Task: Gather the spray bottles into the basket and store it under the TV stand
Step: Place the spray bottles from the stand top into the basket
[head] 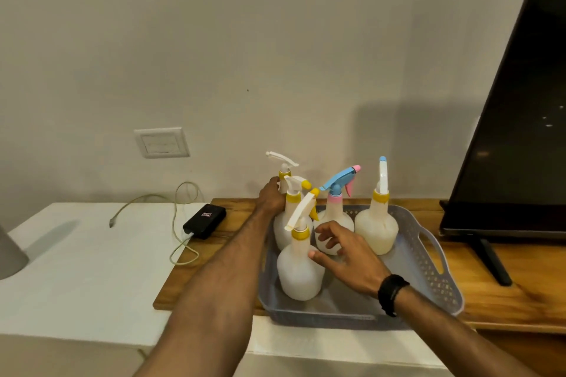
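Observation:
A grey perforated basket (428, 266) sits on the wooden TV stand top (505, 294). Several translucent white spray bottles stand in it: one at the front (298, 272), one behind it (291, 223), one with a blue and pink trigger (335, 208), and one at the right with a blue-tipped trigger (378, 226). A further bottle with a white trigger (283, 164) stands at the back left; my left hand (271, 197) is wrapped around it. My right hand (346, 257) hovers inside the basket, fingers apart, beside the front bottle.
A black TV (514, 131) on a stand leg fills the right side. A black power bank (204, 221) with a pale cable lies at the wood's left edge. A white surface (76, 269) extends left. A wall socket plate (161, 142) is behind.

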